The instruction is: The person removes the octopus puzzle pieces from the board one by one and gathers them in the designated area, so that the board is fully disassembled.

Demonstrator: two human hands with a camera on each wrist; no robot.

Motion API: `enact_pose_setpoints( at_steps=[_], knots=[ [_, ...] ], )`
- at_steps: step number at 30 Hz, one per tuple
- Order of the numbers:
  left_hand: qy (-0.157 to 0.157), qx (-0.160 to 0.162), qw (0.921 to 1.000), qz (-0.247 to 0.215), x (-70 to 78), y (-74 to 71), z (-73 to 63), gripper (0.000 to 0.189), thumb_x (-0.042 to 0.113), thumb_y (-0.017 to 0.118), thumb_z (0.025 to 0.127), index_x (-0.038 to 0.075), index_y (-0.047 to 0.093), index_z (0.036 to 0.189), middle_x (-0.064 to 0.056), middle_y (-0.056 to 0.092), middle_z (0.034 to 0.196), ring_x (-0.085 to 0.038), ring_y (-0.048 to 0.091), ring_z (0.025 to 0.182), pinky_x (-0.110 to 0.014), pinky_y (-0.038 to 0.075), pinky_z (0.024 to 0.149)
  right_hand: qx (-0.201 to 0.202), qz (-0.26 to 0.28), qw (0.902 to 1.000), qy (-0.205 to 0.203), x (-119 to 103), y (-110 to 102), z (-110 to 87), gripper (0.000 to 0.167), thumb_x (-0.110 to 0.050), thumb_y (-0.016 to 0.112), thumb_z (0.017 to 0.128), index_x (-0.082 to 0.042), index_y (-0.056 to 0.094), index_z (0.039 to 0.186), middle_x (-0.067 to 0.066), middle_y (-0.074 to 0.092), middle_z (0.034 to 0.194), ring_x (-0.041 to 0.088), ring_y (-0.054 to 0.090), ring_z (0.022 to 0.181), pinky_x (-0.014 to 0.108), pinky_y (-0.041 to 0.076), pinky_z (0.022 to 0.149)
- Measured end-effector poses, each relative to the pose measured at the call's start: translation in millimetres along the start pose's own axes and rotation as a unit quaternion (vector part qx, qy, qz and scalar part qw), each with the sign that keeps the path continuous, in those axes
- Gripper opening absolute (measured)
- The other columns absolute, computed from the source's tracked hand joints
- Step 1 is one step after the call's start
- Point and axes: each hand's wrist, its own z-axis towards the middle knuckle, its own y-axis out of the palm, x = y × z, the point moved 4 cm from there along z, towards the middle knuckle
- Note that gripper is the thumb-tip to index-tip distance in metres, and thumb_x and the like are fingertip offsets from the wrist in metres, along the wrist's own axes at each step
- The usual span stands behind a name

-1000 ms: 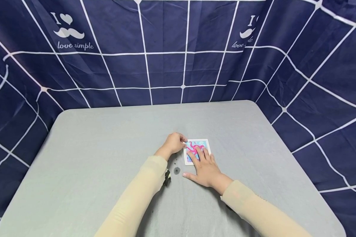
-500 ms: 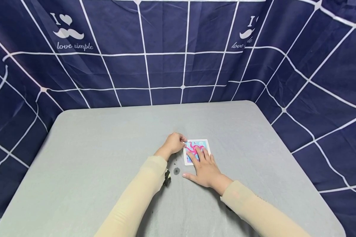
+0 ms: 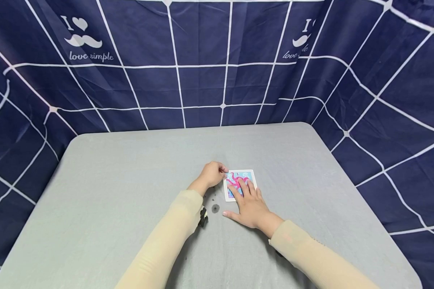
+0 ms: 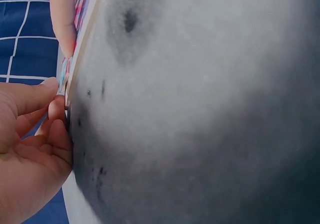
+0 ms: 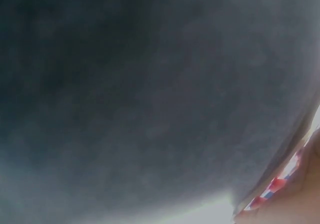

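Observation:
A small white-bordered picture board (image 3: 239,171) lies flat on the grey table, with a pink octopus-like figure on blue. At its left edge, near the far corner, my left hand (image 3: 211,174) pinches it between thumb and finger. The left wrist view shows the thumb and curled fingers of that left hand (image 4: 37,139) at the pale rim of the board (image 4: 82,38); what exactly lies between the fingertips is mostly hidden. My right hand (image 3: 251,206) rests on the picture with fingers spread and straight, covering its lower right part. Its thumb lies on the table beside the board.
The grey cloth-covered table (image 3: 130,180) has a dark round stain (image 3: 215,208) and smaller specks just left of the right thumb. Dark blue curtains (image 3: 202,84) with white grid lines enclose the table at the back and sides. A black strap (image 3: 203,217) shows at the left wrist.

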Motion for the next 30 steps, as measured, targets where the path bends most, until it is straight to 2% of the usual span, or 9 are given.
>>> enact_pose_setpoints(
  at_steps=[8, 17, 23, 30],
  knots=[
    [0.0, 0.002, 0.9997, -0.026, -0.9, -0.2, 0.4, 0.009, 0.005, 0.064, 0.091, 0.005, 0.071, 0.097, -0.004, 0.066, 0.086, -0.015, 0.058, 0.076, -0.025, 0.049, 0.065, 0.006, 0.006, 1.0, -0.002, 1.2, 0.2, -0.4, 0.089, -0.069, 0.052, 0.084, -0.015, 0.028, 0.15, 0.021, 0.016, 0.154, 0.046, 0.009, 0.139, 0.066, 0.016, 0.105],
    [0.001, 0.013, 0.9983, -0.056, -0.9, -0.3, 0.7, 0.007, 0.001, 0.066, 0.088, 0.004, 0.069, 0.094, -0.002, 0.062, 0.081, -0.014, 0.055, 0.075, -0.025, 0.048, 0.067, 0.015, 0.018, 0.9997, -0.001, 3.7, 2.2, 1.2, 0.089, -0.07, 0.052, 0.083, -0.017, 0.028, 0.151, 0.021, 0.016, 0.154, 0.045, 0.008, 0.139, 0.066, 0.015, 0.105],
    [-0.007, 0.01, 0.9987, -0.05, -0.8, -0.4, 1.2, 0.011, 0.001, 0.065, 0.089, 0.004, 0.071, 0.097, -0.003, 0.064, 0.082, -0.014, 0.056, 0.076, -0.025, 0.048, 0.069, 0.024, 0.023, 0.9994, -0.004, 6.8, 7.0, 2.3, 0.089, -0.071, 0.05, 0.083, -0.018, 0.028, 0.151, 0.02, 0.017, 0.154, 0.044, 0.008, 0.139, 0.067, 0.015, 0.105],
    [-0.014, -0.004, 0.9995, -0.028, 0.2, -0.9, 1.7, 0.012, 0.003, 0.066, 0.088, 0.003, 0.072, 0.099, -0.004, 0.065, 0.082, -0.013, 0.056, 0.072, -0.023, 0.048, 0.065, 0.007, 0.025, 0.9997, 0.001, 3.2, 3.0, 1.0, 0.09, -0.07, 0.052, 0.083, -0.016, 0.028, 0.151, 0.021, 0.016, 0.154, 0.045, 0.007, 0.139, 0.067, 0.014, 0.105]
  ],
)
